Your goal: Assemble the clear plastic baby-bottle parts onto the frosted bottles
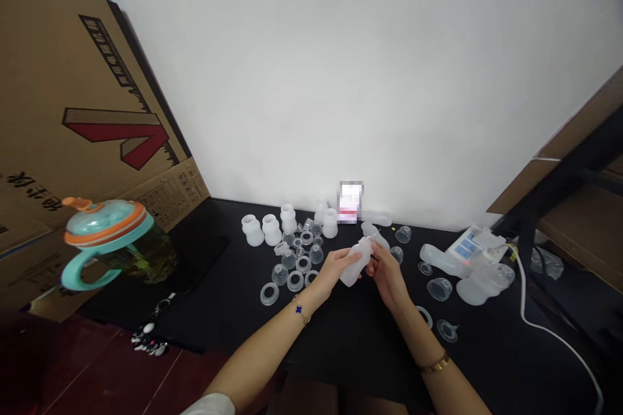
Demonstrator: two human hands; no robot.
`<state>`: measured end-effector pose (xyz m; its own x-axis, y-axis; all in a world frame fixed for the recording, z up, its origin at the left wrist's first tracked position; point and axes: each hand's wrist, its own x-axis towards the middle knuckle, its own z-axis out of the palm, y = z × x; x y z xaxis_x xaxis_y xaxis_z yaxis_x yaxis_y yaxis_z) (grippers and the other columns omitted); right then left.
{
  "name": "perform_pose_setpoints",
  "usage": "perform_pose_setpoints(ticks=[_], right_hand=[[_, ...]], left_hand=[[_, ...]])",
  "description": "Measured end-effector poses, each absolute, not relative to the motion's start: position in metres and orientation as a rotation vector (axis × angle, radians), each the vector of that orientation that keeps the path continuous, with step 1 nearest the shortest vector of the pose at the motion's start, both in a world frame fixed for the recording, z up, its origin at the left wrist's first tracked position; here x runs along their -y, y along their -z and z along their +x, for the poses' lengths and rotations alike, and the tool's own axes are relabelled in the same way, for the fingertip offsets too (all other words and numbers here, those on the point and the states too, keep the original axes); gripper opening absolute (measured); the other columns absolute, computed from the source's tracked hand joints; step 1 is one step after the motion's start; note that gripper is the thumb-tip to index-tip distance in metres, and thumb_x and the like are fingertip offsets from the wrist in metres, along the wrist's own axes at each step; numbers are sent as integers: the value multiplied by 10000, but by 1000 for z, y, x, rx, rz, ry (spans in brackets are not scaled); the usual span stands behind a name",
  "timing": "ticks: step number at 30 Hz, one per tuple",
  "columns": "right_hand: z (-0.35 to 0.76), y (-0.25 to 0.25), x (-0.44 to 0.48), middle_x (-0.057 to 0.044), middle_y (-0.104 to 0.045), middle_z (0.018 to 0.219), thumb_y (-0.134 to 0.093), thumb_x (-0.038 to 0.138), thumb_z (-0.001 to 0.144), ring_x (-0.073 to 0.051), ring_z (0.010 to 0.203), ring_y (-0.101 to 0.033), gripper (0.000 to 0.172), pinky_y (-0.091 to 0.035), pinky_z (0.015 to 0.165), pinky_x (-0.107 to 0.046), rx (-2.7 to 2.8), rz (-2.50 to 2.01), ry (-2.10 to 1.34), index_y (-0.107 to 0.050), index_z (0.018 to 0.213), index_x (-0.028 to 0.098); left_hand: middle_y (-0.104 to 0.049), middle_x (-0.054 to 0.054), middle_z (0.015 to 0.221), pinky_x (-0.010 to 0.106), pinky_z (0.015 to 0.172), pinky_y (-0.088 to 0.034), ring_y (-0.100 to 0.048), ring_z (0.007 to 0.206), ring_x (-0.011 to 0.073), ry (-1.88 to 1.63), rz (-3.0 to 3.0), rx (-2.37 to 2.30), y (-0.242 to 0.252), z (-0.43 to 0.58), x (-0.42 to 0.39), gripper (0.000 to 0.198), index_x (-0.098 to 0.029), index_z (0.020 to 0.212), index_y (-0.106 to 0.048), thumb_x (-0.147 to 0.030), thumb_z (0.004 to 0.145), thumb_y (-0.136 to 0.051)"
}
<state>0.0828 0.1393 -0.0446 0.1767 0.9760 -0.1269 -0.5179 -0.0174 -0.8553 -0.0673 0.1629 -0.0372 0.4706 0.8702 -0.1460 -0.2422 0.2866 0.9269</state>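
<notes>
My left hand [331,270] is wrapped round a frosted white baby bottle [357,266], tilted with its neck up and to the right. At the bottle's neck, my right hand [388,274] has its fingers bent and pressed together; what is pinched there is too small to make out. Just behind my right fingers lies another pale bottle [382,240], partly hidden. Left of my hands are several clear domed caps [280,274] and white collar rings [269,294]. A clear cap [439,288] and a clear funnel-shaped piece [446,331] lie right of my right hand.
Several white wide-necked bottles [253,231] stand at the back left. A lit phone [350,202] leans on the wall. Right is a white device [477,246] with a cable [523,298], beside bottles. A teal-lidded jug [111,240] and a cardboard box [73,78] stand left.
</notes>
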Motion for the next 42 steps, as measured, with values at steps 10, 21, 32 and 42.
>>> perform_pose_setpoints(ticks=[10,21,32,42], right_hand=[[83,46,-140,14,-650,798,-848,430,708,-74,496,-452,406,-383,430,-236,623,-935,-1310,-743,1043,225],[84,46,-140,16,-643,825,-845,409,731,-60,507,-449,382,-399,431,-217,616,-923,-1317,-750,1054,229],[83,43,-139,11,-652,852,-859,405,710,-63,506,-441,405,-382,427,-218,607,-935,-1319,-753,1053,218],[84,45,-140,5,-661,860,-858,407,713,-56,507,-438,401,-392,425,-207,615,-938,-1309,-750,1047,212]], left_hand=[[-738,75,890,302,687,-522,-645,732,186,-923,1189,-760,49,-65,-167,604,-108,1142,-744,-562,745,-774],[-750,78,945,298,708,-506,-652,755,197,-960,1282,-762,44,-66,-163,538,-121,1131,-738,-532,786,-739],[-758,97,1035,307,792,-490,-671,887,244,-1002,1381,-766,41,-67,-163,499,-108,1140,-735,-491,820,-721],[-756,97,1086,317,850,-497,-674,966,265,-1006,1417,-786,39,-67,-162,475,-114,1149,-732,-464,829,-714]])
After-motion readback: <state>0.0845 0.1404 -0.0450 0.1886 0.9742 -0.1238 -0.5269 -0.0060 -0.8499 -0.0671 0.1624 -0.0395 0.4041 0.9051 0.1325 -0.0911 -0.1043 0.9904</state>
